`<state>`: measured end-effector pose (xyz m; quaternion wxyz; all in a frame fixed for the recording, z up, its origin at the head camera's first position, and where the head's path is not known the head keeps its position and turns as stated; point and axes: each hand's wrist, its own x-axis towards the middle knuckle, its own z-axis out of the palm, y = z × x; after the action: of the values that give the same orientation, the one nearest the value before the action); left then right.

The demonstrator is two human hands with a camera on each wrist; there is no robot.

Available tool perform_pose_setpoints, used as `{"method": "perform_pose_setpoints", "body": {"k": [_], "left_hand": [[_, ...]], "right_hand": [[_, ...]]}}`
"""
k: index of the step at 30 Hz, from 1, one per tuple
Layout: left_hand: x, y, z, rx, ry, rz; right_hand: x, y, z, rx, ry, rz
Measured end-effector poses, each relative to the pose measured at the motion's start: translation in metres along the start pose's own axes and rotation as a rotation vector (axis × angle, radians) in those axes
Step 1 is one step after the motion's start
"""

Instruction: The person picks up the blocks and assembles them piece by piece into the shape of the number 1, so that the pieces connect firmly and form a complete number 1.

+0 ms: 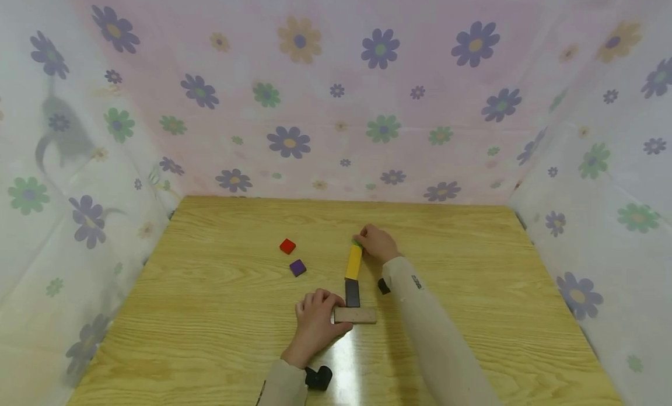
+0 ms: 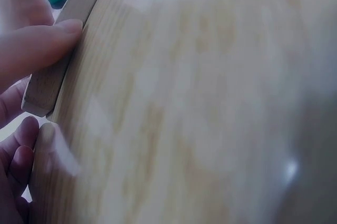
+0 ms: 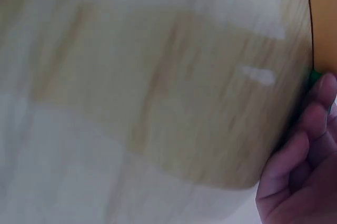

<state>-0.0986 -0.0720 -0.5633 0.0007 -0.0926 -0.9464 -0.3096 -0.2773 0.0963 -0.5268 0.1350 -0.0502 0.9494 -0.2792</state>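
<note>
A plain wooden block (image 1: 362, 315) lies crosswise on the table, its left end held between the thumb and fingers of my left hand (image 1: 315, 321). In the left wrist view the thumb presses along the side of this wooden block (image 2: 45, 89). Beyond it a black block (image 1: 352, 293) and a yellow block (image 1: 354, 262) continue in a line, end to end. At the yellow block's far end my right hand (image 1: 380, 244) pinches a small green block (image 1: 357, 241), mostly covered by the fingers. The right wrist view shows only a sliver of the green block (image 3: 315, 76).
A red block (image 1: 287, 246) and a purple block (image 1: 297, 268) lie left of the line. Wood-grain table (image 1: 220, 312) extends around them. Flowered cloth (image 1: 336, 108) hangs at the back and both sides. Black wrist devices (image 1: 319, 378) sit by both sleeves.
</note>
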Motion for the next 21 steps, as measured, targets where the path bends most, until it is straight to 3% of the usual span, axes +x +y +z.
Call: {"method": "perform_pose_setpoints", "body": {"k": [12, 21], "left_hand": [[0.001, -0.002, 0.004, -0.001, 0.002, 0.005], [0.001, -0.003, 0.007, -0.005, -0.003, 0.002]], "right_hand": [[0.003, 0.002, 0.014, 0.013, 0.030, -0.016], [-0.004, -0.010, 0.015, -0.095, -0.048, 0.007]]}}
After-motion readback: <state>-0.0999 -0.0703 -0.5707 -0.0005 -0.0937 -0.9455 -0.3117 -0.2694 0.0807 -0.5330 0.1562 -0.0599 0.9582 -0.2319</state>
